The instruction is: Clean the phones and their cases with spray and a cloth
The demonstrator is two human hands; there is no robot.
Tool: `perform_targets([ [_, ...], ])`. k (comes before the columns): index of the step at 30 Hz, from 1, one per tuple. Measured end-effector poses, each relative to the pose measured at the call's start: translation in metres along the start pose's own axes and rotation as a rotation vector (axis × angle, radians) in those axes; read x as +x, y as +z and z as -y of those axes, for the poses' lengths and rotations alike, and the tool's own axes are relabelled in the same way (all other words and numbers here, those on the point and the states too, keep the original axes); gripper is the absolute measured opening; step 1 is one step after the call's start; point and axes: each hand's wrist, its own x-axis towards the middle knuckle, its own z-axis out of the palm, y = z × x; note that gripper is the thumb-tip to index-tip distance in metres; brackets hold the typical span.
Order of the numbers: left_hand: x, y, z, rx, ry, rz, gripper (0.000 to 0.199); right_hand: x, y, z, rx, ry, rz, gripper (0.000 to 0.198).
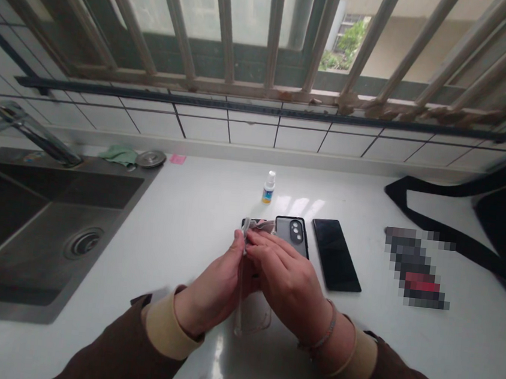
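Note:
My left hand [212, 291] is closed around the left edge of a clear phone case [254, 317], which is held above the counter. My right hand [291, 278] lies across the upper part of the case, fingers together, pressing a greyish cloth [262, 225] to it. The cloth's folds stick out past the fingertips, and the rest is hidden under the hand. Just beyond the hands lies a dark-rimmed phone case [292, 233] with a camera cut-out, partly covered by my right hand. To its right a black phone [336, 255] rests flat. A small white spray bottle [268, 189] stands upright behind them.
A steel sink [97, 209] with a faucet [37, 130] is set into the white counter [177, 218] at left. Near it lie a green cloth [120, 154], a metal strainer lid [151, 158] and a pink scrap [178, 159]. Black straps [439, 224] and a pixelated item [416, 270] are at right.

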Motion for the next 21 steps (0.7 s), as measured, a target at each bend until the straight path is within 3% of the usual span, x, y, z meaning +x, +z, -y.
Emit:
perform_targets([
  [5, 0.001, -0.003, 0.001, 0.067, -0.017, -0.008, 0.065, 0.002, 0.000, -0.002, 0.030, 0.035, -0.003, 0.014],
  [11, 0.000, -0.001, 0.000, 0.062, -0.059, -0.108, 0.068, 0.002, 0.001, -0.004, 0.082, 0.047, 0.038, 0.013],
  [16, -0.001, 0.003, -0.014, 0.038, 0.032, -0.277, 0.063, -0.001, 0.006, 0.003, 0.209, 0.009, 0.057, 0.013],
  [21, 0.001, 0.000, -0.032, 0.102, 0.127, -0.333, 0.069, -0.005, 0.010, 0.012, 0.353, -0.022, 0.150, 0.011],
])
